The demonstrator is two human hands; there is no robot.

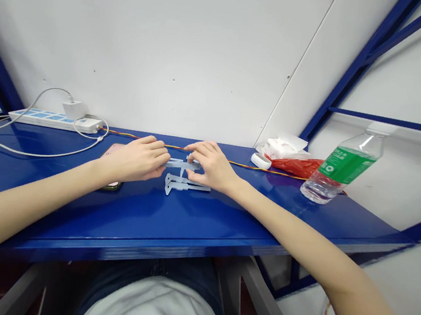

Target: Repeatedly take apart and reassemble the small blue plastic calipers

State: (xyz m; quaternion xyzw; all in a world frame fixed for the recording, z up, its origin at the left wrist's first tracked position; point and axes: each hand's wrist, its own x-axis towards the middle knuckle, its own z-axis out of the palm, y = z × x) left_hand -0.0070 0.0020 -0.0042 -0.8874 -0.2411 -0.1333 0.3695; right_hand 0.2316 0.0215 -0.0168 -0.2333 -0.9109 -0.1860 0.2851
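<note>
A light grey vernier caliper (183, 165) is held level just above the blue table, its jaw pointing down. My left hand (143, 160) has its fingers closed around the left end of it. The thumb and fingers of my right hand (209, 165) pinch its right part, covering that end. Just below, nearer to me, a second grey caliper (183, 187) lies on the tabletop with its jaws towards the left. A phone (117, 149) lies partly hidden under my left hand and wrist.
On the left sits a white power strip (54, 119) with a charger (74, 109) and white cable (40, 155). To the right are a tilted-looking water bottle (343, 167), a red bag (298, 165), white tissues (283, 147) and a small white case (261, 160). A thin wire (244, 165) runs along the back.
</note>
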